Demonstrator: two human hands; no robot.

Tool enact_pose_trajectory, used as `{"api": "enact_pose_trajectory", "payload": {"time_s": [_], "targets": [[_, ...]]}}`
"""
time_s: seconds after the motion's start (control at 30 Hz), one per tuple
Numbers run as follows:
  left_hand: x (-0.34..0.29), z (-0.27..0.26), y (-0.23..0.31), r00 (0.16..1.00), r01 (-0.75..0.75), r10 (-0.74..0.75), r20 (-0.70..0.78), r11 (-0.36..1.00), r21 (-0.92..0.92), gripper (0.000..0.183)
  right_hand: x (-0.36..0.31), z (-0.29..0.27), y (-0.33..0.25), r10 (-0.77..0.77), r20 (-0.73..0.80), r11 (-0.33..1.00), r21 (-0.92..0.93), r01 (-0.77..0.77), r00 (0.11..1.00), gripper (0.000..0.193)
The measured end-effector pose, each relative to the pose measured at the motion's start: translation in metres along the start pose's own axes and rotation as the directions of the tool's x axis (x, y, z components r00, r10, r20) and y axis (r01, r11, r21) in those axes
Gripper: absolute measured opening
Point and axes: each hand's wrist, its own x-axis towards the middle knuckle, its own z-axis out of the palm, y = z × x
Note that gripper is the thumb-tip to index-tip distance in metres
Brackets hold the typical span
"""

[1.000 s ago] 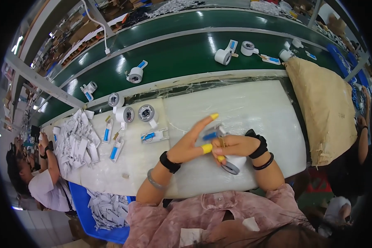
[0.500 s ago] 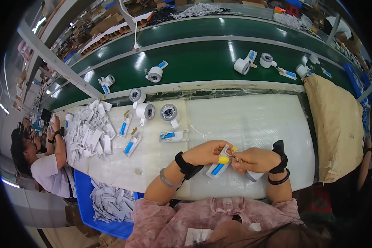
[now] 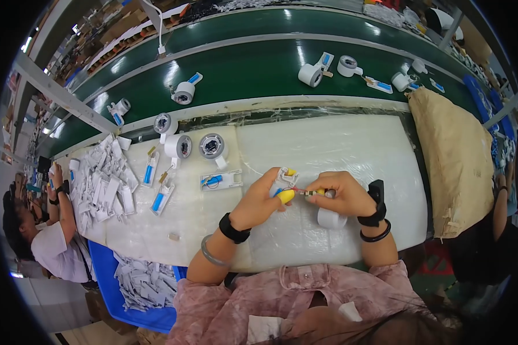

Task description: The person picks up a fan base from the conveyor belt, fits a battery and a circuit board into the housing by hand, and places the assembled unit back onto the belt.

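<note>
My left hand (image 3: 258, 201), with yellow finger covers, is closed on a white plastic housing (image 3: 286, 177) that has a blue cell in it, mostly hidden by the fingers. Facing it, my right hand (image 3: 346, 198) pinches a small circuit board (image 3: 311, 193). Thin red wires (image 3: 295, 189) run between the board and the housing. Just under my right hand a white round lamp head (image 3: 331, 218) rests on the padded table, partly covered by the fingers. To the left lies another open housing with a blue cell (image 3: 221, 180), below a grey-rimmed lamp head (image 3: 213, 146).
A heap of white plastic parts (image 3: 105, 184) covers the table's left end, above a blue bin (image 3: 106, 287) of similar pieces. Several lamp units stand on the green conveyor (image 3: 242, 75) beyond. A brown sack (image 3: 452, 167) borders the right. A co-worker (image 3: 52, 241) sits at left.
My left hand has turned the housing more upright and drawn it away from my right hand, so the red wires and board now show between them. The whole view has shifted slightly.
</note>
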Motion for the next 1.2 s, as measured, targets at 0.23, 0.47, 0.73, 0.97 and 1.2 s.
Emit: {"api": "enact_pose_trajectory", "payload": {"time_s": [0.23,0.47,0.73,0.97,1.2], "targets": [[0.0,0.01,0.009,0.997,0.032,-0.047,-0.065,0.977,-0.211,0.032,0.004,0.027,-0.004,-0.137,-0.537,0.937,-0.343,-0.067,0.832,0.013],[0.0,0.017,0.001,0.992,-0.041,0.023,-0.124,0.989,-0.142,0.032,0.01,0.033,-0.004,-0.349,-0.562,0.908,-0.4,0.122,0.75,0.018],[-0.005,0.018,-0.001,0.994,-0.111,0.113,-0.007,0.965,-0.235,0.038,0.011,0.042,0.004,-0.515,-0.494,0.832,-0.484,0.27,0.7,0.025],[-0.009,0.023,0.006,0.992,-0.121,0.125,0.012,0.977,-0.177,0.044,0.01,0.043,0.006,-0.518,-0.51,0.833,-0.486,0.266,0.687,0.03],[-0.01,0.022,0.003,0.991,-0.119,0.126,0.038,0.981,-0.152,0.049,0.01,0.045,0.008,-0.508,-0.514,0.836,-0.486,0.253,0.691,0.03]]}}
